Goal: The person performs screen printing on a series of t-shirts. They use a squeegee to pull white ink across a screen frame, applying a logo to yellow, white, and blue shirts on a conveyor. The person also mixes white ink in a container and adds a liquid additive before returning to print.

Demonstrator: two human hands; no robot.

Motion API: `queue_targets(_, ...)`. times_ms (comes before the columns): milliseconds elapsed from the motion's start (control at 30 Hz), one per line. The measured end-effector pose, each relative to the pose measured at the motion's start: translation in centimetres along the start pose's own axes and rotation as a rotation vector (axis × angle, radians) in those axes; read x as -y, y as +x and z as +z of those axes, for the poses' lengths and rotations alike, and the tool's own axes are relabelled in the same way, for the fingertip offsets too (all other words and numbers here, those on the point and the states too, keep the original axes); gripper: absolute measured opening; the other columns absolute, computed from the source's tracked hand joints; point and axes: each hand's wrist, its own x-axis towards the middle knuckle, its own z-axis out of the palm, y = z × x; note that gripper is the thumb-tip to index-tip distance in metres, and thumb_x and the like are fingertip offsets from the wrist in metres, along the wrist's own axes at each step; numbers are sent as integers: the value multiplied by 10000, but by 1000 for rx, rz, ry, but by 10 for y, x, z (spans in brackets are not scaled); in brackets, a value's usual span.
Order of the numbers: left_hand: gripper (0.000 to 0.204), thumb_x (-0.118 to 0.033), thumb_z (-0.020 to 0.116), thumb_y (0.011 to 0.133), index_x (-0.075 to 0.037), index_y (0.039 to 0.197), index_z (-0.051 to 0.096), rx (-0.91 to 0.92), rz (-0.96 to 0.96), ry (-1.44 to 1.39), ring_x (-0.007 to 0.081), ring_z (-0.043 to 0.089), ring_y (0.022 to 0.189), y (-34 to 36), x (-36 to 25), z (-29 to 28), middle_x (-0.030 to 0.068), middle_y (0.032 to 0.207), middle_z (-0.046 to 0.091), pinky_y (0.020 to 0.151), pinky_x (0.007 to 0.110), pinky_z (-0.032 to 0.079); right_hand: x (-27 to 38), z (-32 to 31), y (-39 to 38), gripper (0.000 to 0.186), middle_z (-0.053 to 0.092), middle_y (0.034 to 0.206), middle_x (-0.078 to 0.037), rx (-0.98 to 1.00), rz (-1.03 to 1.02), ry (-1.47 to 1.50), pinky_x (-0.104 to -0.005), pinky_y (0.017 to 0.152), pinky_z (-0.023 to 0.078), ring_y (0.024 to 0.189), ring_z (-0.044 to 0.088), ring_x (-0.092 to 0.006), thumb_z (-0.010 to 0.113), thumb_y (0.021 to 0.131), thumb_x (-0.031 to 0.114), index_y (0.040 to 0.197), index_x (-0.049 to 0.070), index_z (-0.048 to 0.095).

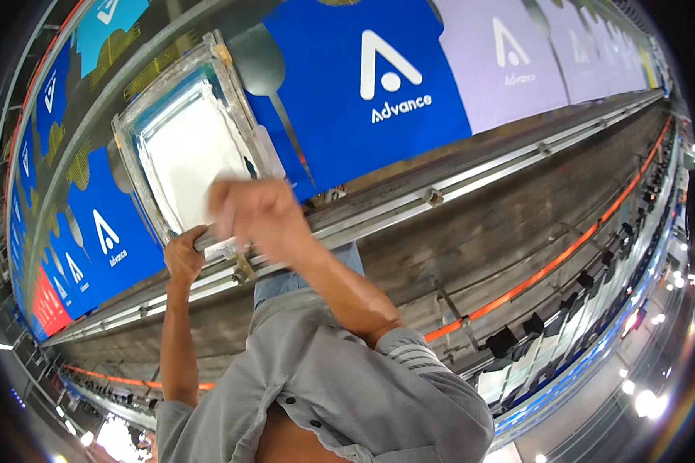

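Note:
A screen printing frame (121, 147) lies tilted over the printing bench, its mesh coated with white ink (181, 147) and edged in blue-green. My left hand (184, 256) is closed on the near edge of this frame, at its left corner. Above the near right corner of the frame, my right hand (261, 217) is smeared by motion. Its fingers look curled, but whether they hold anything cannot be made out. A blue shirt piece (324, 92) with a white printed mark lies flat to the right of the frame. Another blue shirt piece (96, 224) lies to its left.
Lilac shirt pieces (502, 69) continue along the bench to the right. A metal rail (486, 174) with brackets runs along the bench's near edge. An orange-red strip (548, 278) crosses behind me on the right, with dark clips (533, 324) alongside.

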Motion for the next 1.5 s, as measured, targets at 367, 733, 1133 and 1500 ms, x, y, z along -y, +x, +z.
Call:
queue_targets(367,392,32,654,671,-81,1038,735,-88,279,57,284,700,953,28,4,8,110,1042,722,828,337,555,117,95,-2,456,293,378,36,-37,-512,925,-239,276,193,265,241,-79,491,671,-65,757,376,412)
queue_targets(733,420,24,649,664,-71,1066,724,-35,223,52,301,695,972,23,-4,3,138,1059,714,841,339,543,157,19,43,191,311,488,27,598,-602,439,-271,353,206,408,336,-131,803,782,215,710,78,692)
queue_targets(1133,457,-1,624,653,-57,1098,711,34,188,63,316,683,1006,34,-43,-21,161,1104,697,875,350,533,63,-57,26,149,536,721,-62,375,-277,-354,-321,529,406,580,511,-180,705,780,148,732,24,637)
queue_targets(1500,551,84,597,569,-60,1088,710,-35,182,61,321,682,1003,13,6,8,150,1088,704,867,354,541,304,-197,-155,289,603,844,-98,66,-312,-626,-347,557,457,659,581,-226,650,847,257,1017,23,658)
